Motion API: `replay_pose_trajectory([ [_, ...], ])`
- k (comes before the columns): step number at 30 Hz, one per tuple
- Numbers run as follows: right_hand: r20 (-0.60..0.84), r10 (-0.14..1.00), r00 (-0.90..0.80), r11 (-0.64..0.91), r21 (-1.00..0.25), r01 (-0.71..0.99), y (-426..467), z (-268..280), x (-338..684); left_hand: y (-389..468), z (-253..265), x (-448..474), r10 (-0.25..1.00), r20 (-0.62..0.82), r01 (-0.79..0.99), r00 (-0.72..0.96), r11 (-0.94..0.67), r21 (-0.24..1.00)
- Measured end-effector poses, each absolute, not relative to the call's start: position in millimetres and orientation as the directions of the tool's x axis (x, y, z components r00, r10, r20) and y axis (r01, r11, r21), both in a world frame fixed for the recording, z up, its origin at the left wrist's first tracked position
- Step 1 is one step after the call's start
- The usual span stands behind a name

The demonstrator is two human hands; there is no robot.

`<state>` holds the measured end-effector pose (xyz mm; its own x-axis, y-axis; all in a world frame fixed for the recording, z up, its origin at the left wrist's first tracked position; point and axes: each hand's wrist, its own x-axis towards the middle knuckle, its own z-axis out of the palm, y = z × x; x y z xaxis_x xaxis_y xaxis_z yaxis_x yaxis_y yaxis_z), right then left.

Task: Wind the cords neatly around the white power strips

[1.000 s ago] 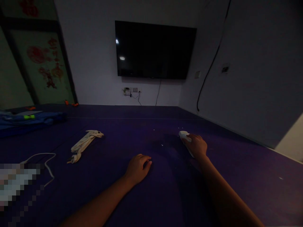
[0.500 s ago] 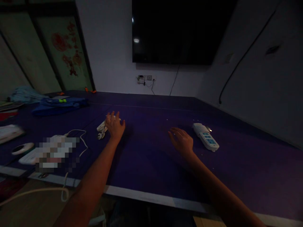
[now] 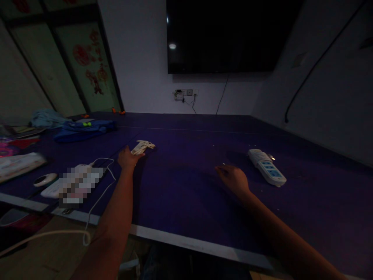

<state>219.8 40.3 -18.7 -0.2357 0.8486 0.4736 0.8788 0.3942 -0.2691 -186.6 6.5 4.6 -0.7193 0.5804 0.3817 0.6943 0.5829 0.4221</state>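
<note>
On the left of the purple tabletop [image 3: 180,186], a small white power strip [image 3: 140,147] lies with its pale cord bundled at the far end. Over its near end is my left hand [image 3: 128,158], thumb along the right side and fingers round the left, closed on it. The strip's near end is hidden by the hand. My right hand [image 3: 234,179] hovers low or rests at the centre right, fingers loosely bent and holding nothing visible. To its right lies a second white power strip [image 3: 271,171] with blue socket faces and its cord wound round the far end.
A white charger-like block [image 3: 84,170] with a thin cable [image 3: 109,186] lies at left, partly pixelated. Near it are a white oval device [image 3: 46,179] and a white packet [image 3: 21,165]. Blue folded cloth [image 3: 84,130] lies behind. A large screen [image 3: 230,39] hangs on the wall.
My left hand has come down and back from above the left power strip, closing round its near end. My right hand stays near the right strip, fingers slightly more bent. The view has shifted left.
</note>
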Motion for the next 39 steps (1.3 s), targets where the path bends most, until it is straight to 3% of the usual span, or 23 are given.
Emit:
replay_pose_trajectory([
  [9,0.459,0.817,-0.35,0.501,-0.262,0.825,40,-21,217,11,4,-195,0.646,0.236,0.684,-0.726,0.641,0.35],
  [18,0.454,0.813,-0.365,0.514,-0.263,0.817,42,-22,218,11,1,-183,0.671,0.357,0.76,-0.649,0.575,0.301],
  [27,0.491,0.799,-0.348,0.526,-0.288,0.8,43,-25,218,21,10,-105,0.774,0.445,0.891,-0.451,0.359,0.277],
  [34,0.543,0.785,-0.3,0.538,-0.357,0.764,44,-26,218,4,10,-19,0.893,0.396,0.954,-0.215,0.106,0.279],
  [39,0.545,0.764,-0.347,0.569,-0.314,0.76,45,-26,218,-15,9,15,0.92,0.371,0.962,-0.125,0.02,0.272],
])
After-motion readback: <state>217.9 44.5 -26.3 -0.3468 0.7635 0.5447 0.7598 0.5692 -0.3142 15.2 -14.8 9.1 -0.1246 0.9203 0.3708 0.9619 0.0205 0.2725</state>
